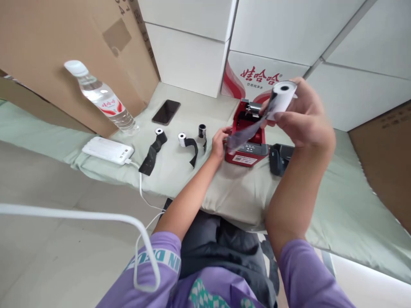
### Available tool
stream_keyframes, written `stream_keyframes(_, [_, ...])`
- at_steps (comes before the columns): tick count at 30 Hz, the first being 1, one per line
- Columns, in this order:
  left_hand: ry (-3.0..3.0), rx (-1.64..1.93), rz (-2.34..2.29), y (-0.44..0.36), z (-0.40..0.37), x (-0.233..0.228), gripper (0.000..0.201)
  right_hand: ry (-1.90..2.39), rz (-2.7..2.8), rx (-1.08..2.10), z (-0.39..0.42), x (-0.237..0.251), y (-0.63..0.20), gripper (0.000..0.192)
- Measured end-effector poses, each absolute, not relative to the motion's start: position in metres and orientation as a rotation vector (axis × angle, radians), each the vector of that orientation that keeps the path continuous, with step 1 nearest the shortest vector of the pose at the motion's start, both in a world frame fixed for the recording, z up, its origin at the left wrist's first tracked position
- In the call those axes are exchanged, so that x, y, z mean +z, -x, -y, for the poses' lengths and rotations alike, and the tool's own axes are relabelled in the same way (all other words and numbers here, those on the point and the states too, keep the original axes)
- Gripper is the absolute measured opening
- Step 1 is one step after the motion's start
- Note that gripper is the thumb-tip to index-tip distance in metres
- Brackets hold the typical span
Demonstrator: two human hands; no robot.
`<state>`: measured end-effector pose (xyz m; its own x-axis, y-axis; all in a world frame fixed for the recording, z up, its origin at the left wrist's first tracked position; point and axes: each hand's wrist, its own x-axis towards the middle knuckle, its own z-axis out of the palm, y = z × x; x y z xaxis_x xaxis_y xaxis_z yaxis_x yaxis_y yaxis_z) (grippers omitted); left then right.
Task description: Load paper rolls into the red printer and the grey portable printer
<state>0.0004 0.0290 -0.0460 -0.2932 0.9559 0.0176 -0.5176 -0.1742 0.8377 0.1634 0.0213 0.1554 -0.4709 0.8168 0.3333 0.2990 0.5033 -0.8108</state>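
My right hand [303, 117] is raised above the table and grips a white paper roll [282, 97], its loose strip [244, 134] trailing down to the left. Below it a small red printer [248, 143] sits on the green cloth with its lid open. My left hand [220, 143] rests against the printer's left side, fingers curled near the end of the strip. Three small paper rolls lie left of the printer: one [159, 136] with a long dark strip, one [183, 139] white, one [202, 130] dark.
A water bottle [102, 100] leans by a cardboard box [64, 47]. A white power bank [107, 149] with a cable lies at the cloth's [337, 205] near edge, a phone [166, 112] farther back. A black part [279, 158] sits right of the printer. White boxes [257, 77] stand behind.
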Motion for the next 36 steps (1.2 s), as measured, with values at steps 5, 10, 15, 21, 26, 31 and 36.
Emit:
stream_keyframes(5, [-0.740,1.723,-0.912,0.003,-0.021,-0.035,0.031,1.221,2.180,0.897,-0.044,0.144,-0.194,0.024])
stream_keyframes(10, [-0.725,1.726,-0.932,0.005,-0.017,-0.029,0.031,1.653,2.529,0.422,-0.049,0.132,-0.174,0.030])
stream_keyframes(15, [-0.711,1.724,-0.924,0.005,-0.015,-0.028,0.029,1.614,2.622,0.371,-0.047,0.115,-0.143,0.033])
stream_keyframes(21, [-0.661,1.722,-0.880,0.004,-0.014,-0.026,0.029,1.827,2.688,0.352,-0.052,0.104,-0.131,0.034])
stream_keyframes(26, [-0.638,1.722,-0.863,0.003,-0.013,-0.025,0.028,1.827,2.655,0.312,-0.053,0.103,-0.132,0.039])
stream_keyframes(31, [-0.614,1.718,-0.834,0.003,-0.012,-0.024,0.027,1.747,2.620,0.324,-0.055,0.101,-0.134,0.042])
stream_keyframes(36, [-0.610,1.713,-0.832,0.003,-0.010,-0.021,0.026,1.759,2.636,0.336,-0.054,0.104,-0.135,0.043])
